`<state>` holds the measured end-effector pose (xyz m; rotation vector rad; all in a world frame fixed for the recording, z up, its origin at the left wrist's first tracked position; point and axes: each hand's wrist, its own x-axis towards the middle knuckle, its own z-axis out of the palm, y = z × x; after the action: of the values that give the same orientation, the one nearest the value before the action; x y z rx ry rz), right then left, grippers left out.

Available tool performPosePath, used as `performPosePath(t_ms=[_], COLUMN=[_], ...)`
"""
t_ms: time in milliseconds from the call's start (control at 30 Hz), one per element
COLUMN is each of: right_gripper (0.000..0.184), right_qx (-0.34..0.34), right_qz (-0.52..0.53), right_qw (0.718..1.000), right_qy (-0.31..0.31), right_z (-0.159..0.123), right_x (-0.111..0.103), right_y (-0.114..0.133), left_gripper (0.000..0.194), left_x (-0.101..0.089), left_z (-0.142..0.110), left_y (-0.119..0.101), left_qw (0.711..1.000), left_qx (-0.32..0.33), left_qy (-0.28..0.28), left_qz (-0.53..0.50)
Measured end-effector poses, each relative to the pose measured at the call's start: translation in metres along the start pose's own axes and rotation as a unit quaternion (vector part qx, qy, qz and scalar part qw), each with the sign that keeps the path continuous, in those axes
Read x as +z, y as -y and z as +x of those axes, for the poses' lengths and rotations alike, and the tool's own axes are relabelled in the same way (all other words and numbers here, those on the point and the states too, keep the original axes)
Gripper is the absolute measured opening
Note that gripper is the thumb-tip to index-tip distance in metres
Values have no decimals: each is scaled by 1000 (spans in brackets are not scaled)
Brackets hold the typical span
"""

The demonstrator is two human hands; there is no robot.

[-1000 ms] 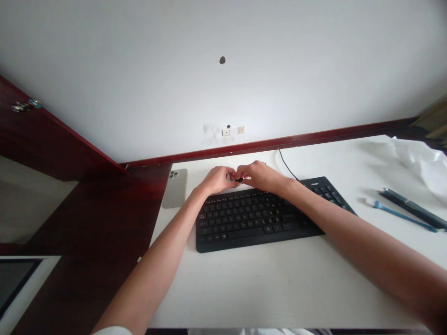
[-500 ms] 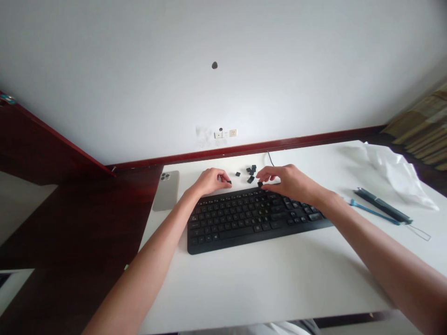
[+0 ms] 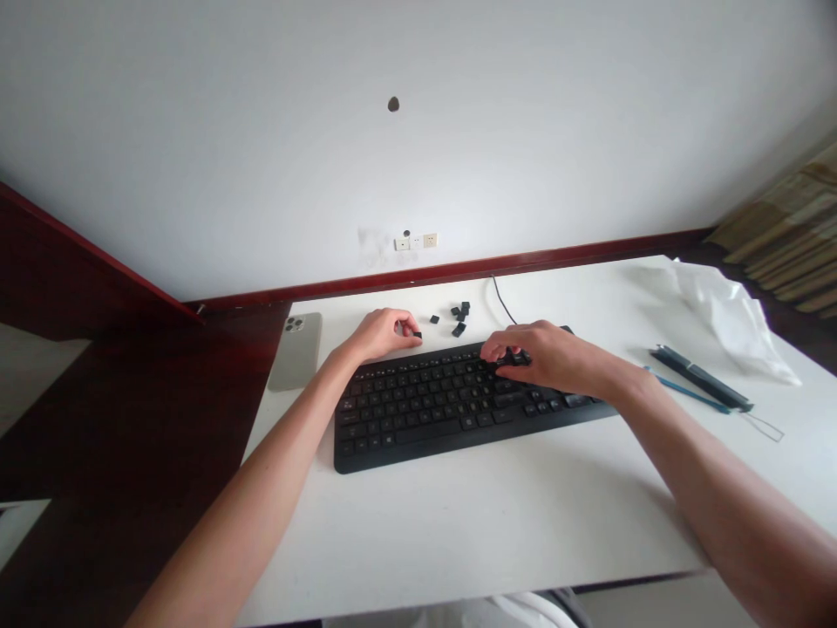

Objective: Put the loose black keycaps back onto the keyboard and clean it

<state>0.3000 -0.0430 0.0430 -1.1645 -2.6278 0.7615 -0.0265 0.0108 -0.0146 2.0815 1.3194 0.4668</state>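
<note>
My right hand rests over the upper right of a black wireless keyboard, with a small black keycap pinched in its fingertips. My left hand hovers just behind the keyboard's back left edge, fingers curled. Right at those fingertips lies another black keycap, and I cannot tell whether it is held. Several loose keycaps sit on the white desk behind the keyboard.
A silver smartphone lies face down left of my left hand. A black cable runs to the keyboard. On the right are a dark pen, a thin blue tool and crumpled white plastic. A dark red wooden surface adjoins the desk's left side.
My right hand has moved down onto the keyboard with a keycap now pinched in its fingers. My left hand has drawn slightly back. The whole view has shifted a little.
</note>
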Motion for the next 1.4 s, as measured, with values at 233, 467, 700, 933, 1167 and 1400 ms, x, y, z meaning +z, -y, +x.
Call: performPosePath(t_ms=[233,467,700,933,1167,1400], right_gripper=[15,16,14,22,18,20], right_qx=[-20,-44,-28,10,3,-22], right_qz=[-20,-42,-21,-8,-34,-69], right_qw=[999,998,999,1000,999,997], right_qy=[15,-8,17,7,25,21], right_z=[2,1,2,0,0,-3], right_x=[5,9,8,5,8,12], right_y=[3,3,4,1,-6,-2], left_gripper=[31,28,31,39,37,37], left_x=[0,-2,-3,-6,-7,-7], left_z=[0,-1,-2,-3,-2,-2], left_y=[2,-1,-2,1,5,6], left_qw=[1000,1000,1000,999,998,998], left_qx=[-3,5,0,5,13,15], left_qy=[6,8,15,30,44,47], left_qz=[-7,1,-11,-17,-39,-43])
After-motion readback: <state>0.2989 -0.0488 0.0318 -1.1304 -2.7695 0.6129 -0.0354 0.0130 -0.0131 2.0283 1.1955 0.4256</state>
